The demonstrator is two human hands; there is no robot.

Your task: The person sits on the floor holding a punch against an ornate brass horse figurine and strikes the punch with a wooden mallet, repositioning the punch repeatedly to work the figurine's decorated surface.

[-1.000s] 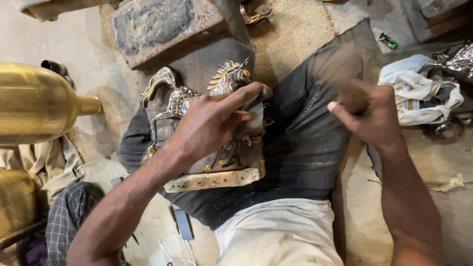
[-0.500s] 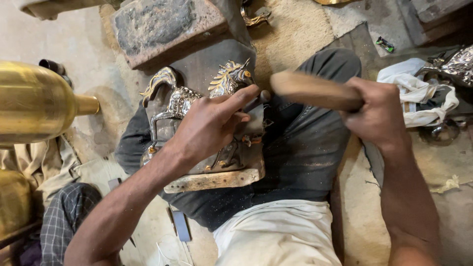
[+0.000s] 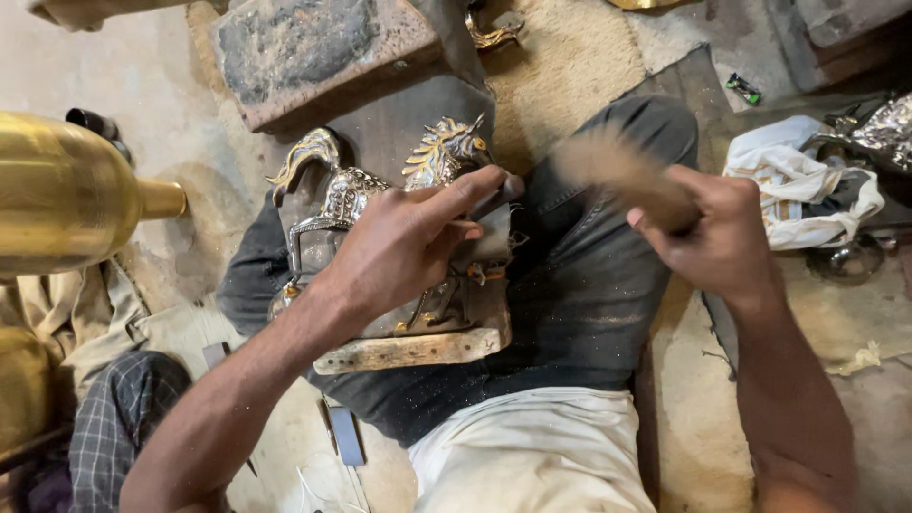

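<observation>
A silver and gold metal horse figurine (image 3: 347, 195) on a wooden base (image 3: 408, 351) lies across my lap. My left hand (image 3: 399, 252) rests over the horse's body and pinches a small dark metal punch (image 3: 496, 195) against it near the mane. To the right, my right hand (image 3: 727, 237) is closed on the handle of a wooden mallet (image 3: 613, 166). The mallet head is blurred by motion and hangs just right of the punch. Part of the horse's body is hidden under my left hand.
A large brass vessel (image 3: 66, 195) lies at the left, and a stone block (image 3: 313, 47) sits beyond the horse. White cloth (image 3: 807, 190) and a shiny embossed metal piece (image 3: 883, 128) lie at the right. Checked fabric (image 3: 123, 408) is at the lower left.
The mallet swung from beside my right hand toward the punch, and is now blurred in motion close to it. My left hand and the horse stayed put.
</observation>
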